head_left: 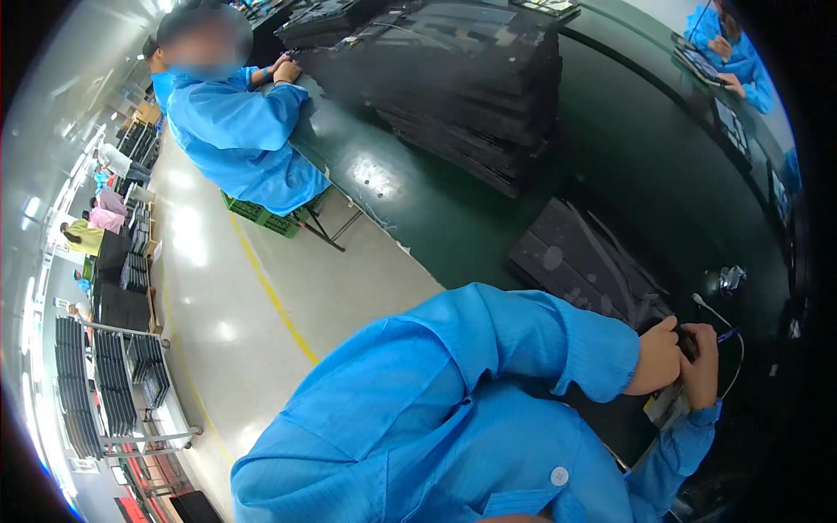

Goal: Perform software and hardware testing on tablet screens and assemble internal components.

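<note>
The left hand (656, 356) was curled into a loose fist, its thumb up, and the right hand (700, 366) was closed just beside it; between them they pinched a small dark part (688, 342) with a blue-tipped tool (727, 334) poking out past the right fingers. What exactly the part was could not be told, as the hands covered most of it.

Just beyond the right hand a thin white cable (717, 315) curved over the dark green worktop (453, 209), and further out from it lay a crumpled bit of clear wrap (731, 277). Up and away from the left hand lay a flat black panel (584, 261), and well beyond that a tall stack of black panels (462, 78).

The grip looked cramped, both hands crowded on one small piece at the worktop's near edge, so a slip could have dropped the part to the floor. The cable lay close enough to the right wrist that a sleeve might have snagged it and dragged it. The panel, near the left elbow, could have been scratched by the tool if it skidded.
</note>
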`<state>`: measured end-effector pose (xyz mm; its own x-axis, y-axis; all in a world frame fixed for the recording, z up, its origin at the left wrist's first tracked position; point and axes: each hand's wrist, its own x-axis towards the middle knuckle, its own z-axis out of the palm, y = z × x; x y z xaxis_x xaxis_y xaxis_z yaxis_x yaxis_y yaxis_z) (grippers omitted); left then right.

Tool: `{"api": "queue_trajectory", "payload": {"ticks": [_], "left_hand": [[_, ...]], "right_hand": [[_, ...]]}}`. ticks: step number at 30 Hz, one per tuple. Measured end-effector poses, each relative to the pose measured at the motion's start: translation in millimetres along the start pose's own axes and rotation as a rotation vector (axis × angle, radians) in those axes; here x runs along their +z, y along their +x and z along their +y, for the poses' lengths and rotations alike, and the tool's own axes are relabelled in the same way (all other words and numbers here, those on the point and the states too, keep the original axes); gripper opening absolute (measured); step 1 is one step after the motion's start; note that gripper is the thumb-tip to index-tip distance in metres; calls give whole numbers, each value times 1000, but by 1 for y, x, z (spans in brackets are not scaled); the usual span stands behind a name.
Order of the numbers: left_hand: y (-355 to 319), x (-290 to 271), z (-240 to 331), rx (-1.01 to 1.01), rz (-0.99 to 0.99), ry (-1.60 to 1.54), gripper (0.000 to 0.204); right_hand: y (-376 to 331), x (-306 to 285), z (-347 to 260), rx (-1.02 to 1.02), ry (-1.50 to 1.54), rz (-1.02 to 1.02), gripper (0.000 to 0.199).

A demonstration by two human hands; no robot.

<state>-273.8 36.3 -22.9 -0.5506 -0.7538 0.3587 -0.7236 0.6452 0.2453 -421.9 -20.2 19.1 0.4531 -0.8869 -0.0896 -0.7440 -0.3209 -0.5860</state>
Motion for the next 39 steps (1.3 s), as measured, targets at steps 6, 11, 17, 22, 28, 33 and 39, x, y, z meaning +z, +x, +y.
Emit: {"api": "queue_trajectory", "payload": {"ticks": [6,11,17,22,28,33,39], "left_hand": [[11,-34,-13,44,323,-64,15],[20,-77,-67,-17,170,-13,35],[17,-83,-80,-274,-358,-98,60],[10,-83,-73,-262,-379,-116,54],[21,-52,-36,-57,-121,50,28],[37,-24,-4,148,-139,-175,21],[35,-16,-1,66,-2,-220,18]], "right_hand": [[-2,0,20,-160,-118,43,28],[-11,-7,20,52,106,-38,25],[-22,-16,12,168,243,-68,26],[-27,-18,13,306,505,-207,25],[-29,-11,12,274,631,-122,24],[-26,-14,10,398,572,-74,24],[-25,-15,8,351,733,-113,20]]}}
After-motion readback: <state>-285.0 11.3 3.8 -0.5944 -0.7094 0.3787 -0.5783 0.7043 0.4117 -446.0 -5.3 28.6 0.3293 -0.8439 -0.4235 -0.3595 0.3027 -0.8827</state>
